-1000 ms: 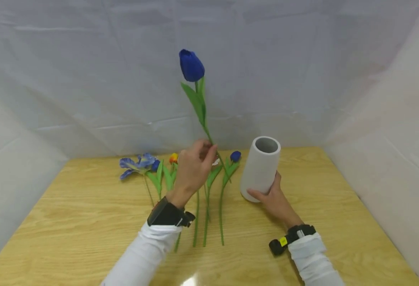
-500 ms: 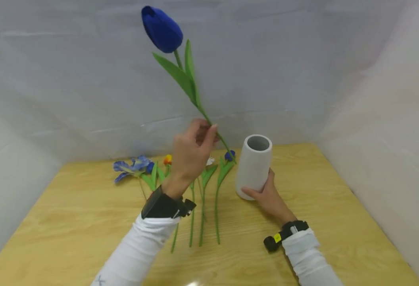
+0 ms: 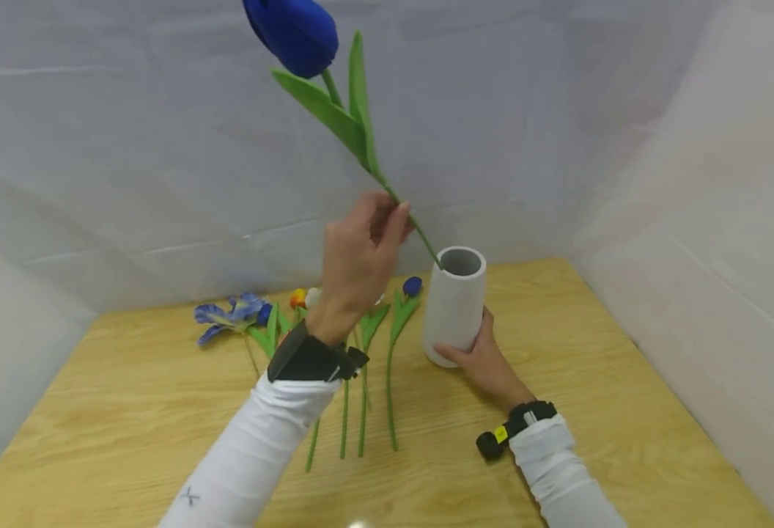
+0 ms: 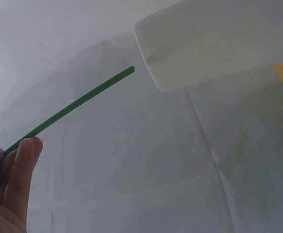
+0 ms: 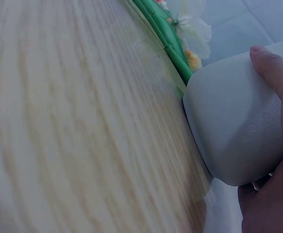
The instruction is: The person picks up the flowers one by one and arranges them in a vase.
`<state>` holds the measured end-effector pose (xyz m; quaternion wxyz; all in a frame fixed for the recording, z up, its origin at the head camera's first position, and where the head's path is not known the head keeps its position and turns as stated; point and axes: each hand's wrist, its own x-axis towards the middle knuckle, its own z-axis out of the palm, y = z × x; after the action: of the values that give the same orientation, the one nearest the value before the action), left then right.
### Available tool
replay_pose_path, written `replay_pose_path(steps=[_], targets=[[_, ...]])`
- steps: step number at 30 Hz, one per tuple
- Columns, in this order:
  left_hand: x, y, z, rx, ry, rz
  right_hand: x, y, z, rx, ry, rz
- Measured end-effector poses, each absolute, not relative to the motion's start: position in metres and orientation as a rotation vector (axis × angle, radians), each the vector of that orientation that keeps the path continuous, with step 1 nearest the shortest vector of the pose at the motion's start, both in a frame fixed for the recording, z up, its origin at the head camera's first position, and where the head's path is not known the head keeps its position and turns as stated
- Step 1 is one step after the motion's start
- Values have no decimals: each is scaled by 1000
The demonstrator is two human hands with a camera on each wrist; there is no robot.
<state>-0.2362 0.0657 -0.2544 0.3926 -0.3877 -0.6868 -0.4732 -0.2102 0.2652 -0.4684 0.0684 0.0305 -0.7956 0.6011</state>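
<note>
My left hand [image 3: 360,257] pinches the green stem of a large blue tulip [image 3: 297,40], raised with its bloom up and to the left. In the head view the stem's lower end overlaps the rim of the white vase [image 3: 456,315]; the left wrist view shows the stem tip [image 4: 132,69] just short of the vase mouth [image 4: 149,60]. Low on the vase, my right hand [image 3: 489,367] grips its side, thumb across the front. The right wrist view has the vase base [image 5: 219,126] at the wooden tabletop, with fingers curled round it.
Left of the vase lie several artificial flowers: a purple-blue iris-like bloom [image 3: 229,315], an orange-yellow flower [image 3: 297,298], a white one [image 3: 313,296] and a small blue tulip [image 3: 413,286]. Their stems point toward the front. A pale cloth [image 3: 525,147] hangs behind the wooden table [image 3: 130,425].
My left hand has lifted the blue tulip and brought its stem end from over the lying flowers to the vase's rim. My right hand keeps its grip on the vase.
</note>
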Motion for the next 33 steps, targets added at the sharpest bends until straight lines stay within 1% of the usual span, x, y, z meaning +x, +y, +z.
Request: replay_pose_path(steps=[9,27,33], targets=[[-240,79,-253,-999,-1778,-1246,-205,263,-464,84,-2375,1808],[-250,91,-283,-933,-2051,-1048,-201,264,-467,81,-2386,1781],[-251,91,-288,-881,-2269,-975,-193,259,-451,81,-2385,1790]])
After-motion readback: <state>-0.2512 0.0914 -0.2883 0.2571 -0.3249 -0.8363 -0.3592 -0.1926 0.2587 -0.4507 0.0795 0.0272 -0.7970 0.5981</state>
